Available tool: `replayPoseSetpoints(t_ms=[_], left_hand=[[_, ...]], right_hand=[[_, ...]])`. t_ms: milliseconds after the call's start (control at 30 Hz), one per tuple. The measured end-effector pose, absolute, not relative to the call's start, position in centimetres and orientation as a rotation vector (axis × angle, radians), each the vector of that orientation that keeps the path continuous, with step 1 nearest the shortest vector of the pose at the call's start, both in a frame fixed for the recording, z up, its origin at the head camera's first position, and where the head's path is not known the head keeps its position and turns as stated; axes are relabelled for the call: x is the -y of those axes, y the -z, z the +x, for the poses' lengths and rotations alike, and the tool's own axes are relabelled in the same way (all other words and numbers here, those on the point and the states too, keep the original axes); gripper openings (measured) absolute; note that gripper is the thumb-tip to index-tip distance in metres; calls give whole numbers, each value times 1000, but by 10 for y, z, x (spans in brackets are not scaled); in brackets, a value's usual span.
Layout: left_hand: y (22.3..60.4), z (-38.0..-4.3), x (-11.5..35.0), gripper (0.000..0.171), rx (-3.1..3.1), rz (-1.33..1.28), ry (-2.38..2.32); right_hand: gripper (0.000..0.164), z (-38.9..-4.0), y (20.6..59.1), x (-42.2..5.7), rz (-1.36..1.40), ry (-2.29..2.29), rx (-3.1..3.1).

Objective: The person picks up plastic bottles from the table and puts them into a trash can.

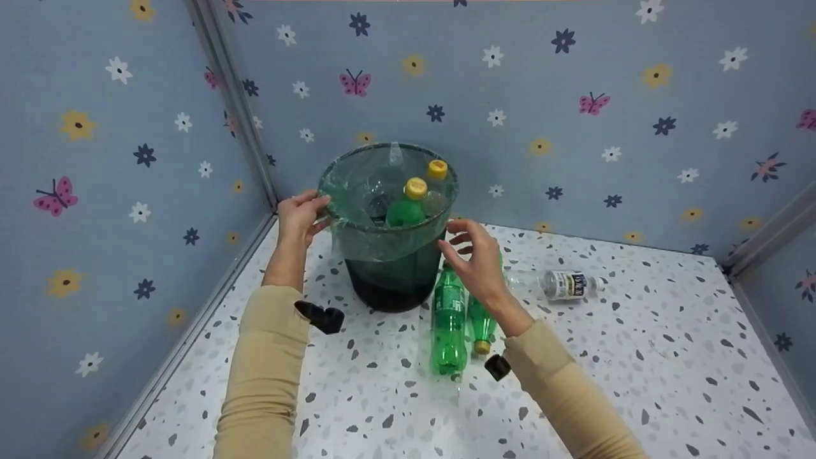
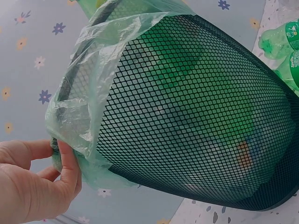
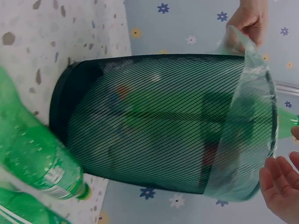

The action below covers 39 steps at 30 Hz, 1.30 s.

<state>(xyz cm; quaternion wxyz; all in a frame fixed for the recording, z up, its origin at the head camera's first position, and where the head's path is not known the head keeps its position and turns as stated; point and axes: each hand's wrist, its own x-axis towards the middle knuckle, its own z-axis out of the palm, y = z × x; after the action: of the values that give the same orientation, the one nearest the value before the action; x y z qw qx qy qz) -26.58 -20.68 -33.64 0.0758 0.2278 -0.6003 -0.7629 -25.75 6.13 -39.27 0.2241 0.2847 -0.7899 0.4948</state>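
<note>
A black mesh wastebasket stands on the speckled surface, lined with a thin green plastic bag folded over its rim. My left hand pinches the bag and rim at the left side; in the left wrist view, thumb and fingers meet there. At the right of the rim is my right hand, its fingers loosely bent with nothing held. Inside the basket, a green bottle and a clear bottle show their yellow caps. Further contents blur through the mesh.
Right of the basket lie a large green bottle, a smaller green bottle with a yellow cap, and a clear labelled bottle. Flower-patterned walls rise behind and at both sides.
</note>
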Motion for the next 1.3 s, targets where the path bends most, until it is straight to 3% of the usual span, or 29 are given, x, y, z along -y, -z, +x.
replayPoseSetpoints(t_ms=[367,467,600,700,733,833,933,967,1200,1300], left_hand=[[371,-298,226,44,1760,663,2348],[443,-356,265,40,1656,506,2421],[489,-404,288,48,1669,550,2381],[494,-413,288,52,1727,648,2293],[480,-399,281,50,1721,637,2303],[511,-425,298,48,1695,591,2296],[481,-400,285,45,1711,628,2326],[505,-422,300,46,1687,596,2337],[494,-407,291,50,1637,529,2385],[502,-417,295,54,1689,568,2343]], right_hand=[[27,-258,436,-97,699,-1216,2400],[28,-258,449,-104,628,-1173,2484],[34,-258,464,-110,498,-1146,2592],[37,-260,474,-114,412,-1116,2648],[38,-260,477,-115,385,-1101,2664],[40,-261,486,-118,300,-1027,2721],[43,-262,495,-119,200,-952,2776],[44,-263,497,-119,171,-936,2793],[56,-264,508,-119,-38,-979,2912],[62,-264,510,-119,-115,-981,2968]])
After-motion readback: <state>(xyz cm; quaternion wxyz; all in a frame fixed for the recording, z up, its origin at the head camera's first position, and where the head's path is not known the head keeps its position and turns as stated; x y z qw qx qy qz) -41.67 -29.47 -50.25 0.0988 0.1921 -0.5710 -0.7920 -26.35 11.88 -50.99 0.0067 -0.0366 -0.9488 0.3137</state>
